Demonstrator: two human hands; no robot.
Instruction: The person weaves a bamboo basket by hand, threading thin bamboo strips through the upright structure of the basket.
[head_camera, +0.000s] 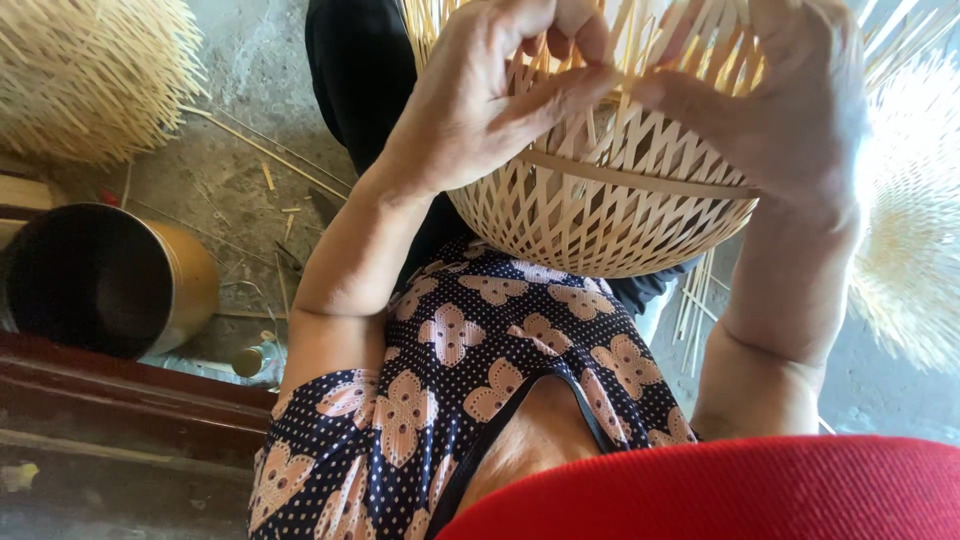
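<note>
A half-woven bamboo basket (600, 220) with an open lattice wall and a flat band around it rests against my lap, and loose strip ends stick up from its top. My left hand (480, 100) grips the basket's upper left side, thumb and fingers pinching a thin strip. My right hand (790, 110) holds the upper right side, its thumb pressing toward the left hand's fingers over the same strips. My patterned dark blouse (470, 370) fills the lower middle of the view.
A round metal pot (100, 280) lies on its side at the left on the concrete floor. Woven bamboo pieces with bristling ends sit at the top left (90, 70) and right (915, 230). Loose bamboo strips (695, 300) lie below the basket. A dark wooden beam (120, 400) runs along the lower left.
</note>
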